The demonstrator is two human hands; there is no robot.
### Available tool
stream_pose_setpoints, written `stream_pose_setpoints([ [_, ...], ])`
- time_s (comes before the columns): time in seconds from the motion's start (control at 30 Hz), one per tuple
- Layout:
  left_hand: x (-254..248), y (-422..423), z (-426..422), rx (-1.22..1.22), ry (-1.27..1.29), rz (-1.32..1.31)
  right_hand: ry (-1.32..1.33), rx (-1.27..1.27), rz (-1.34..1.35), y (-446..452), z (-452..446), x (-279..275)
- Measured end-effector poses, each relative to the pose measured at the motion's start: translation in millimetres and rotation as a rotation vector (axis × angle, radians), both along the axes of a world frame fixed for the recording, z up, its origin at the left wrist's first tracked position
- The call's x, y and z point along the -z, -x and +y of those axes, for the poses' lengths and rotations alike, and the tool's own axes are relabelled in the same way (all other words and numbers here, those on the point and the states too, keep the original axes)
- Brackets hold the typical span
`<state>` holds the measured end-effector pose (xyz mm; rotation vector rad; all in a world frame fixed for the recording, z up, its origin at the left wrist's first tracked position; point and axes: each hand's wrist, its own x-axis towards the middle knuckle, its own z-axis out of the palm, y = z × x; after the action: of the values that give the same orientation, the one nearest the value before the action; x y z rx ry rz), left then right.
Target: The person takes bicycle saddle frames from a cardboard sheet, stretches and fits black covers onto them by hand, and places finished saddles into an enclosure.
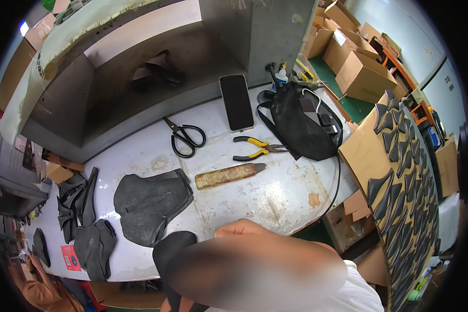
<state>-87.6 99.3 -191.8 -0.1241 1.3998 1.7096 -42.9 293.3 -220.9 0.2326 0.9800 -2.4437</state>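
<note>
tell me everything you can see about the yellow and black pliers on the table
The pliers lie on the worn white tabletop, just below the phone in the view. Their two yellow-and-black handles spread apart leftward; the grey, metal-looking nose points right, towards the black bag. Nothing grips them. Whether the tip meets the bag is too small to tell.

Right hand [241, 228]: partly blurred, grip unclear | right arm [323, 248]: crosswise, white sleeve [361, 288] | left hand [184, 304]: low, mostly hidden
</note>
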Motion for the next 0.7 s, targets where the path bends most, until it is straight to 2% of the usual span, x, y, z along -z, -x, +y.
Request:
stream_pose_setpoints([
  [0.03,2.1,1.5,0.9,-0.001,0.001,0.001,0.001,-0.001,0.001,-1.0,-4.6,0.7],
  [0.1,6.0,7.0,2.9,-0.025,-0.22,-0.008,-0.313,0.324,0.253,-1.8,-13.5,1.5],
  [0.13,5.1,9.1,3.4,-0.011,-0.134,0.051,-0.462,0.357,0.427,-5.9,-13.2,2.6],
  [0.17,1.2,6.7,4.4,-0.017,-0.13,0.052,-0.457,0.352,0.428,-8.7,-10.8,1.0],
  [0.23,-9.6,0.3,10.4,-0.144,0.034,0.149,-0.959,0.363,0.635,-11.6,-6.6,-8.6],
  [0.27,-5.9,0.3,7.6,-0.144,0.034,0.149,-0.958,0.364,0.635,-11.6,-5.8,-8.2],
  [0.33,3.1,1.0,1.1,-0.021,0.013,0.371,-0.492,0.195,0.333,-11.6,-4.6,-7.3],
  [0.37,3.6,0.9,0.7,-0.021,0.012,0.37,-0.493,0.195,0.332,-9.7,-8.4,-7.2],
  [0.43,1.1,1.7,1.6,-0.051,-0.041,0.266,-0.221,0.301,0.236,-5.1,-22.6,-6.6],
  [0.47,9.0,9.0,-0.8,-0.018,-0.137,0.092,-0.223,0.303,0.236,-6.1,-25.9,-6.4],
  [0.53,22.7,11.4,4.6,-0.034,-0.187,0.081,-0.796,0.544,0.489,-8.5,-29.7,-6.1],
  [0.57,24.4,11.1,7.7,-0.05,-0.234,0.069,-0.798,0.547,0.488,-9.3,-27.1,-6.4],
  [0.6,21.6,1.7,11.3,-0.198,-0.121,0.184,-0.558,0.458,0.384,-11.3,-22.2,-7.0],
  [0.63,19.9,3.9,12.8,-0.199,-0.123,0.184,-0.319,0.364,0.281,-13.7,-17.2,-7.3],
  [0.67,18.4,7.2,14.9,-0.186,-0.112,0.235,-0.586,0.363,0.488,-17.2,-12.5,1.6],
  [0.7,17.2,8.0,15.5,-0.174,-0.099,0.283,-0.588,0.359,0.486,-18.6,-12.7,0.7],
])
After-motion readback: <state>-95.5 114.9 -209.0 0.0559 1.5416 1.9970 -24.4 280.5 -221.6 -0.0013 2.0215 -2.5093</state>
